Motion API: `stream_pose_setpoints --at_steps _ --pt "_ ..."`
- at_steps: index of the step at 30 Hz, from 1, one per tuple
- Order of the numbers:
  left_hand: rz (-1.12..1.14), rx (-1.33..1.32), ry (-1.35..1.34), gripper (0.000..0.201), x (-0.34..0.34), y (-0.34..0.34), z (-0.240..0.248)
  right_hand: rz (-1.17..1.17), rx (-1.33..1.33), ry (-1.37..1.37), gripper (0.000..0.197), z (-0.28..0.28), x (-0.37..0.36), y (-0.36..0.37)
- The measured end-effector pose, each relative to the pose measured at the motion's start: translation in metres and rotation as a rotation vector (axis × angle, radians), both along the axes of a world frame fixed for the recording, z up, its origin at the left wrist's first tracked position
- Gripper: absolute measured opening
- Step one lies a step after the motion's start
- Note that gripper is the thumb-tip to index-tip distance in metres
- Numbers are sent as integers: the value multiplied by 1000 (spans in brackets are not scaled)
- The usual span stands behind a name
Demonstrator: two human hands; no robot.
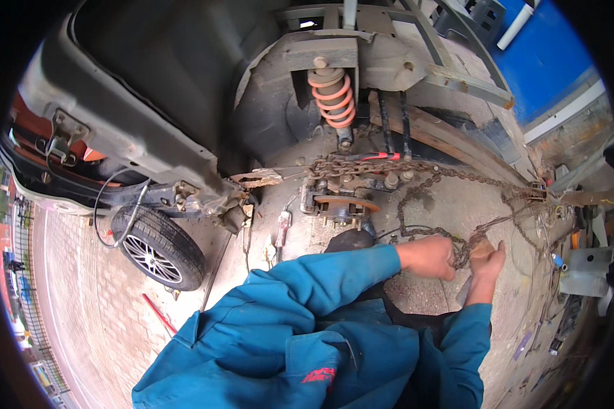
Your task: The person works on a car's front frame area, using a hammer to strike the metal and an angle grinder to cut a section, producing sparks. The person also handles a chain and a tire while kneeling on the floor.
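A rusty chain (472,178) is wound over the top of a wheel hub with a rusty brake disc (348,206). From there it stretches right to a post-like anchor (537,192), and a slack length hangs down to my hands. My left hand (428,257) is closed in a fist on a bunch of the links. Just to its right, my right hand (486,262) grips the same chain, thumb raised. The fingers' inner sides are hidden. Above the hub stands a shock absorber with an orange coil spring (334,101). A red-handled tool (383,156) lies behind the chain.
A tyre on a silver rim (158,251) leans below the stripped vehicle body (143,136) on the left. A red bar (158,313) lies on the paving. Metal frame rails (464,82) rise at the back right. Tools and a whitish container (583,273) line the right edge.
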State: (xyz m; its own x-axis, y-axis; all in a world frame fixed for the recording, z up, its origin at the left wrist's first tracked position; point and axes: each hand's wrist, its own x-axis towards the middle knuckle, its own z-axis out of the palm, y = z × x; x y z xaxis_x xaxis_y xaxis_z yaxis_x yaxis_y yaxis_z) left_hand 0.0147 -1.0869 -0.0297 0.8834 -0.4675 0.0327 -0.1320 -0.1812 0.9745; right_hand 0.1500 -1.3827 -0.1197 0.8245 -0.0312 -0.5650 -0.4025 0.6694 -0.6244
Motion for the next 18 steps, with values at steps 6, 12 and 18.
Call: stream_pose_setpoints --at_steps 6,12,18 --pt "-41 122 -117 34 -68 35 -28 166 -10 117 33 -20 10 34" --pt "68 571 -217 30 -110 66 -65 275 -280 136 13 -56 -62 62" --pt "513 528 -375 21 -61 87 -30 506 -1006 -74 35 -57 -67 52"
